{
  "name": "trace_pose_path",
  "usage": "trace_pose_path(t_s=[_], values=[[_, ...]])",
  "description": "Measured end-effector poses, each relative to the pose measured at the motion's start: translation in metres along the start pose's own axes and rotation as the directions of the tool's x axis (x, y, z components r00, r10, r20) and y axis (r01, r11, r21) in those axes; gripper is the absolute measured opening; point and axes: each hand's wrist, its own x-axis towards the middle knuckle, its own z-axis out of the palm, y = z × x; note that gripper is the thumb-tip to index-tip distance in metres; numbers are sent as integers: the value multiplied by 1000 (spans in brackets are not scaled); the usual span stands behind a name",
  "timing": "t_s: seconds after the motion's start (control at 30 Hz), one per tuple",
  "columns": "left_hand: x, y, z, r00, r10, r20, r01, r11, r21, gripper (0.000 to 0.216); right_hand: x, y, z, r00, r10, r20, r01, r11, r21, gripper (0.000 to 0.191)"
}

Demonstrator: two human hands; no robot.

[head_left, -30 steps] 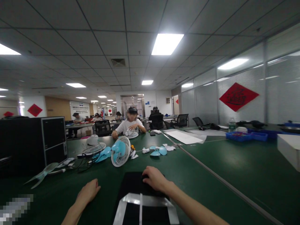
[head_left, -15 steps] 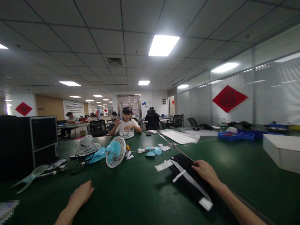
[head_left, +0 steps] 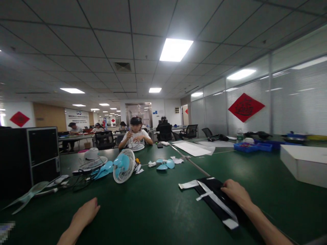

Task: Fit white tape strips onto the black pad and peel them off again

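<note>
My right hand (head_left: 235, 192) pinches the upper right edge of a flat black piece with white strips (head_left: 217, 192), which lies low on the green table. One white strip runs along its length, a shorter one crosses it, and white tabs stick out at its ends. At the lower left, my left hand (head_left: 86, 211) is by itself on the table with its fingers curled in and nothing visible in them. Beyond it, a small fan head with blue blades and a white grille (head_left: 124, 166) stands on edge, and a loose blue fan blade (head_left: 165, 164) lies to its right.
A black computer case (head_left: 44, 153) stands at the left, with a pale translucent blade (head_left: 30, 192) and cables by it. A co-worker (head_left: 135, 134) sits across the table. White sheets (head_left: 192, 147), a blue tray (head_left: 246, 147) and a white box (head_left: 304, 165) are on the right.
The black piece has come down flatter onto the table and a little to the right, with my right hand still on it. My left hand has barely moved. The view has shifted slightly.
</note>
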Motion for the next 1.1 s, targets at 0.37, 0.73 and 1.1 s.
trace_pose_path(t_s=[0.37,0.73,1.1], values=[[11,-11,6,1000,-6,30,7,1000,-26,20,-56,3,-5,993,-16,-114,18,1000,24,39],[8,-9,7,1000,0,-20,0,1000,-17,25,-96,14,8,998,-49,35,42,982,184,48],[10,-10,10,1000,7,-11,-7,1000,1,24,-99,10,18,996,-83,-27,88,959,271,57]])
